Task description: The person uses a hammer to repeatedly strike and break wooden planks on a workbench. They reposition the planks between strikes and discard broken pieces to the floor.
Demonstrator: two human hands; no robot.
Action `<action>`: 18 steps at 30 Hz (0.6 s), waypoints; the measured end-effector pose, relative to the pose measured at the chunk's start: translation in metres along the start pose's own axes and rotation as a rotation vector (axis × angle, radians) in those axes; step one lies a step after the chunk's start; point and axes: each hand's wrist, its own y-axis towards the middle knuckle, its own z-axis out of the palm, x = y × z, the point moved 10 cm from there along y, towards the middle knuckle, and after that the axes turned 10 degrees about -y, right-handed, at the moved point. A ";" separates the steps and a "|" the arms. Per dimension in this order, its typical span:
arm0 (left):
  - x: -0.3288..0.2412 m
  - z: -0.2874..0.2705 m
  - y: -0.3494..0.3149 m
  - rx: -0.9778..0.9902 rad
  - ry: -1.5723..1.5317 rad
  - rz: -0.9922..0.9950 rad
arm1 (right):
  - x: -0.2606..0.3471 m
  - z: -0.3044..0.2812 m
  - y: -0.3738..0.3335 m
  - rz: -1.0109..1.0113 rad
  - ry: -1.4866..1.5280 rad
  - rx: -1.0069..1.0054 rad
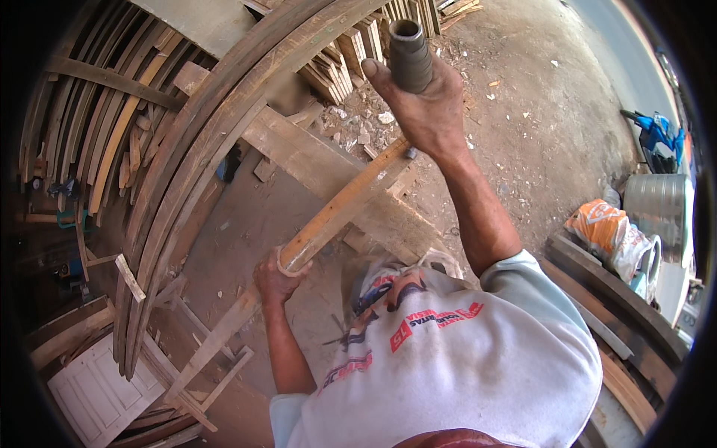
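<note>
My right hand (pixel 433 112) is closed around a dark grey, hollow-topped cylinder (pixel 411 63), held up with its round opening showing. What kind of tool it belongs to, I cannot tell. A slim wooden strip (pixel 343 201) slants from below that hand down to my left hand (pixel 276 278), whose fingers wrap around its near end. Whether the strip's far end touches my right hand or the cylinder is hidden. Under the strip, a wide wooden plank (pixel 302 160) runs crosswise.
Long curved beams (pixel 216 123) arc along the left, with stacked lumber (pixel 112 127) behind them. A white panelled door (pixel 104 388) leans at lower left. Rubble (pixel 351 131) lies beyond the plank. To the right are an orange-and-white bag (pixel 609 231), a metal drum (pixel 657 201) and more boards (pixel 624 299).
</note>
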 end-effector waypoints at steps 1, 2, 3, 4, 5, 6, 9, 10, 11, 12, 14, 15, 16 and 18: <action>-0.006 -0.004 0.000 -0.013 0.006 0.003 | 0.007 -0.001 -0.005 0.009 0.004 0.016; -0.010 -0.007 0.000 -0.027 0.011 0.007 | 0.007 -0.008 -0.008 -0.006 0.001 -0.020; -0.010 -0.007 0.000 -0.012 0.020 -0.004 | 0.007 -0.011 -0.010 -0.030 0.007 -0.054; -0.010 -0.007 0.000 0.003 0.027 -0.014 | 0.009 -0.015 -0.011 -0.054 0.012 -0.088; -0.009 -0.006 -0.001 0.019 0.035 -0.023 | 0.011 -0.021 -0.013 -0.066 -0.003 -0.120; -0.005 -0.005 -0.002 -0.010 0.019 -0.004 | 0.014 -0.021 -0.014 -0.078 0.000 -0.115; 0.001 -0.003 -0.004 -0.029 -0.013 0.007 | 0.018 -0.026 -0.023 -0.138 -0.018 -0.157; -0.004 -0.003 -0.003 0.003 -0.018 -0.031 | 0.021 -0.025 -0.031 -0.193 0.018 -0.164; -0.006 -0.001 -0.002 0.034 -0.023 -0.070 | 0.028 -0.023 -0.039 -0.249 0.055 -0.169; -0.007 -0.001 -0.002 0.036 -0.015 -0.057 | 0.035 -0.015 -0.046 -0.308 0.098 -0.168; -0.004 0.003 0.002 0.048 0.011 -0.025 | 0.056 0.017 -0.076 -0.497 0.079 -0.067; -0.002 0.000 0.000 0.048 0.034 -0.032 | 0.073 0.024 -0.085 -0.558 0.066 0.003; -0.005 0.000 -0.002 0.045 0.048 -0.033 | 0.090 0.028 -0.092 -0.628 0.047 0.074; 0.022 0.011 -0.005 0.048 -0.087 -0.037 | 0.106 0.038 -0.108 -0.671 0.194 0.153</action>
